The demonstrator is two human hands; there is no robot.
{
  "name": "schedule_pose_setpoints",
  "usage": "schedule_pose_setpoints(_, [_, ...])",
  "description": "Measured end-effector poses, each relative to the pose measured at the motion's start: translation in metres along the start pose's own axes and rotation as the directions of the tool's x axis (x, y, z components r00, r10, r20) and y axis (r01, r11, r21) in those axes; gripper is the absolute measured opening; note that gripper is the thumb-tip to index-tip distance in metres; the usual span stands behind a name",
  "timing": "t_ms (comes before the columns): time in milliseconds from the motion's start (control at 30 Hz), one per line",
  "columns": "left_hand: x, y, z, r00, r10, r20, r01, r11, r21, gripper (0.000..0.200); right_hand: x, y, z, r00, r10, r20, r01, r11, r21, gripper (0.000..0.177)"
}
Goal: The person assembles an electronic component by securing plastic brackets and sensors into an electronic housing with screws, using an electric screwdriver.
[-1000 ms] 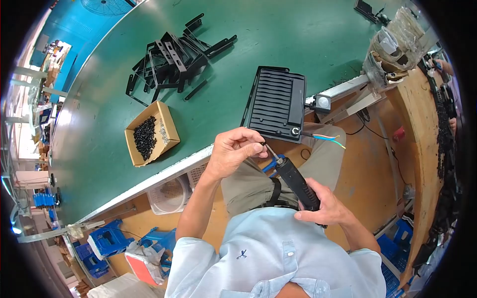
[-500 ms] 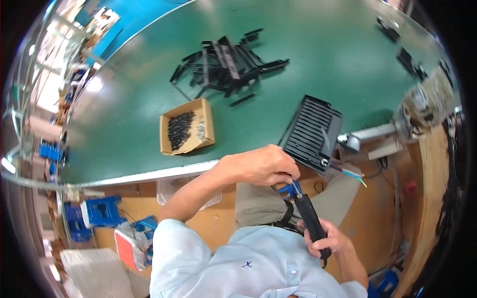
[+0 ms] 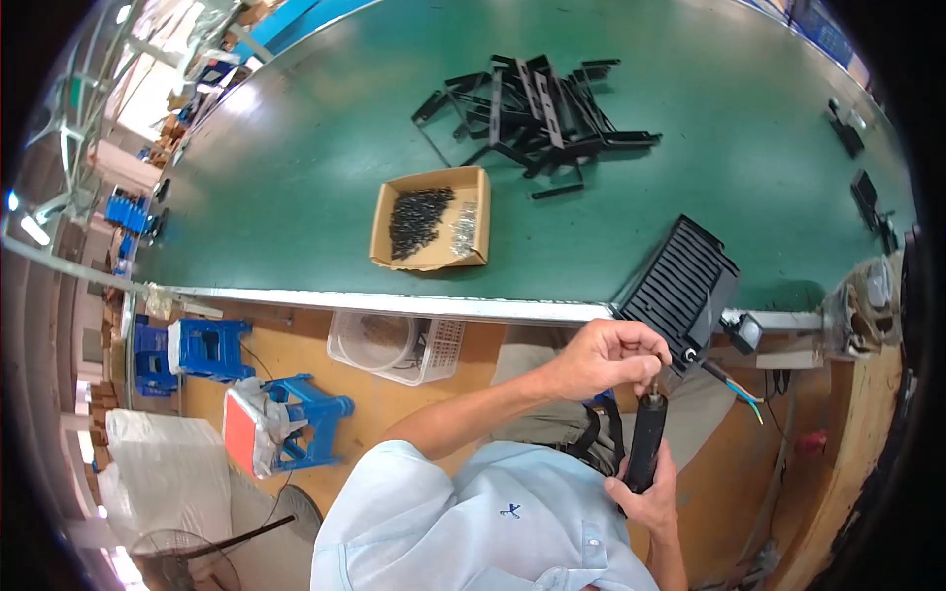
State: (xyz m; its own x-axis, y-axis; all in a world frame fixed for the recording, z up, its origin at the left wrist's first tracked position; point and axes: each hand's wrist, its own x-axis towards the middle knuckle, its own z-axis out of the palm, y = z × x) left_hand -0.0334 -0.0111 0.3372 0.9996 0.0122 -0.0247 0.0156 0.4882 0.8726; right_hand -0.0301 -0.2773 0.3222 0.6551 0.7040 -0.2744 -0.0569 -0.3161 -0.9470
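My right hand (image 3: 652, 492) is wrapped round a black powered screwdriver (image 3: 646, 443), which stands nearly upright with its tip towards the table. Above that tip my left hand (image 3: 616, 360) has its fingers pinched together; what they hold is too small to make out. Just right of my left hand, a black ribbed lamp housing (image 3: 680, 281) leans over the table's front edge, with coloured wires (image 3: 744, 392) hanging from it. A cardboard box (image 3: 480, 222) further left holds black screws (image 3: 419, 222) and silver screws (image 3: 464, 229).
Black metal brackets (image 3: 537, 113) lie in a heap on the green table (image 3: 325, 148). More black parts (image 3: 867, 197) are at its right side. Below the front edge are a plastic basket (image 3: 434, 355) and blue stools (image 3: 320, 419). A plastic-wrapped bundle (image 3: 867, 300) sits at the right corner.
The view has shifted, so the table items appear further right. My left hand has come to the screwdriver's tip, and the screwdriver is now more upright.
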Motion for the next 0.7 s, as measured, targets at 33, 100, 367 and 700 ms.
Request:
schedule_pose_setpoints(33, [-0.003, 0.012, 0.001, 0.998, -0.056, -0.025, 0.057, 0.996, 0.063, 0.022, 0.001, -0.001, 0.001, 1.000, 0.000, 0.026, 0.000, 1.000, 0.012, 0.062])
schedule_pose_setpoints(100, [-0.011, 0.014, 0.004, 0.999, -0.035, -0.008, 0.036, 0.965, 0.259, 0.029, -0.003, 0.006, -0.002, 0.997, 0.040, 0.070, -0.042, 0.999, 0.024, 0.069])
schedule_pose_setpoints(367, [0.038, 0.045, -0.043, 0.820, 0.177, 0.545, -0.539, -0.083, 0.838, 0.058, -0.030, 0.009, -0.016, 0.992, 0.036, 0.125, -0.042, 0.998, 0.050, 0.081])
schedule_pose_setpoints(700, [0.058, 0.010, -0.038, 0.849, 0.261, 0.460, -0.479, 0.009, 0.878, 0.065, -0.049, 0.032, -0.022, 0.992, 0.128, -0.001, -0.127, 0.985, 0.116, 0.070])
